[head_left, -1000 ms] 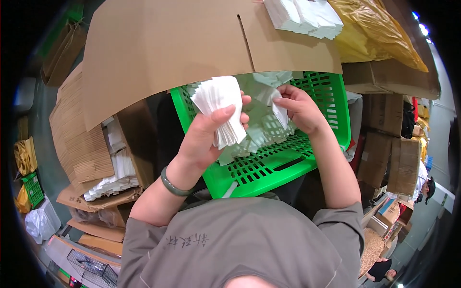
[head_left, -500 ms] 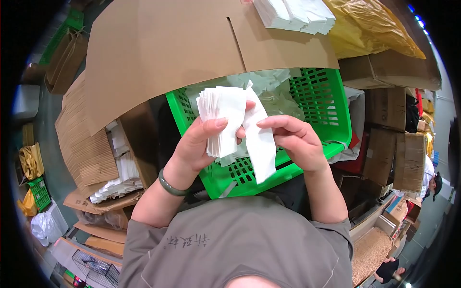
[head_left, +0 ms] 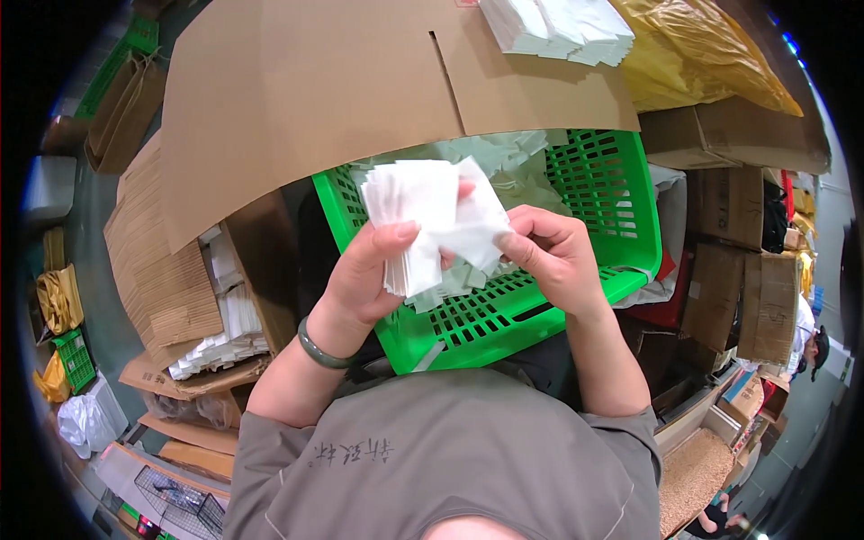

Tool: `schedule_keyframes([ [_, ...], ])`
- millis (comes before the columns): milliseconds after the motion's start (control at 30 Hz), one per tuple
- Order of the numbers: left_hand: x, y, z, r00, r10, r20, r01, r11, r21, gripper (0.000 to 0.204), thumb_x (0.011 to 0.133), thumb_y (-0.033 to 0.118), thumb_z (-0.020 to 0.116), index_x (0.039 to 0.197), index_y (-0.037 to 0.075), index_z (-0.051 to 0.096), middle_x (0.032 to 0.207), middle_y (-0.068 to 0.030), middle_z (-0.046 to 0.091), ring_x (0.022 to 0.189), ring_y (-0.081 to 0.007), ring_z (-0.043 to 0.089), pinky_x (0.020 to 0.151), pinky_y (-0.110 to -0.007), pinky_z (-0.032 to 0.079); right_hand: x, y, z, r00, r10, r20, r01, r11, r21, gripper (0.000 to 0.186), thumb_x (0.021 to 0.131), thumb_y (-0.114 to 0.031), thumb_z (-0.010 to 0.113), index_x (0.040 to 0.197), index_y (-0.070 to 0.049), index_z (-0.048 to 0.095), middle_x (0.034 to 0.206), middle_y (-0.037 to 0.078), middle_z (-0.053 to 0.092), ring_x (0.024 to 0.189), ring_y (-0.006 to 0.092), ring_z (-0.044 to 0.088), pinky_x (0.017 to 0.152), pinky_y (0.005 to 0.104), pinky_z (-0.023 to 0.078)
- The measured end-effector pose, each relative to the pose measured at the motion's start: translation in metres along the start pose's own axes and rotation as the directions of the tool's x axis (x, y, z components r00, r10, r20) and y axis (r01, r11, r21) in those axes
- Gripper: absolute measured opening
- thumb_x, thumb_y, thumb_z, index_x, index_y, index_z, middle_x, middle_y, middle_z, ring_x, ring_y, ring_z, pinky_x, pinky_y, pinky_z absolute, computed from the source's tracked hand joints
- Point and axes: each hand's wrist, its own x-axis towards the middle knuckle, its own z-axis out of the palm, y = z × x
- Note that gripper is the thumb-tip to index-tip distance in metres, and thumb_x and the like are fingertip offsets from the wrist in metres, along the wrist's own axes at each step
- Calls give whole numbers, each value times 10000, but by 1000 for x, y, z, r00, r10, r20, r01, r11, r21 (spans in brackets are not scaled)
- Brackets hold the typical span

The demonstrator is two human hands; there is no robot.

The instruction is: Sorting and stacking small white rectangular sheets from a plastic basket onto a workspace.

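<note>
My left hand (head_left: 358, 274) is closed round a stack of thin white paper-like pieces (head_left: 416, 193), the thumb lying across the front and fingertips showing behind. Their edges fan out at the left. My right hand (head_left: 556, 263) pinches one white piece (head_left: 477, 232) between thumb and fingers. This piece is bent over on itself, and its upper part rests beside the stack, near my left fingertips. Both hands are above a green plastic basket (head_left: 650, 211), which contains a heap of pale, partly see-through pieces (head_left: 504, 151).
A cardboard sheet (head_left: 297, 99) covers the far side, with more white stacks (head_left: 558, 31) on it. A yellow plastic bag (head_left: 693, 54) lies at the far right. White bundles (head_left: 225, 333) fill an open carton at left. Cardboard boxes (head_left: 720, 207) stand on the right.
The single piece hung long and straight from beside the stack; now its lower end is folded up. My right fingers have closed on it and moved slightly. The left hand stays nearly still.
</note>
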Motion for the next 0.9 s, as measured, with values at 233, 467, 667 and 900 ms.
schedule_keyframes([
  [233,1,-1,-12,986,16,166,-10,999,-40,667,811,246,675,1358,-1,384,1349,-153,474,885,-168,617,734,-270,536,0,11,15,973,66,-219,-30,986,164,149,885,-69,640,752,-8,614,923,41,633,787,77,537,723,220,420],
  [467,0,0,-12,984,66,167,-50,994,-99,659,826,219,655,1373,0,361,1410,-168,413,887,-177,624,731,-274,541,6,5,30,940,65,-335,23,967,253,194,834,-2,682,914,-41,509,1001,79,614,854,88,568,733,239,479],
  [667,-1,-1,-12,986,60,159,-38,989,-141,653,820,224,658,1364,0,374,1409,-184,410,887,-186,624,736,-281,541,3,9,28,959,-144,-245,178,977,120,222,830,41,668,916,-55,487,1055,86,589,898,107,576,734,238,488],
  [900,-3,0,-11,992,60,114,-43,989,-143,627,816,233,662,1333,-9,402,1287,-163,511,880,-191,619,745,-293,533,2,-4,31,963,-110,-247,150,977,152,157,898,-26,619,1039,-5,552,968,43,614,819,68,564,707,208,460],
])
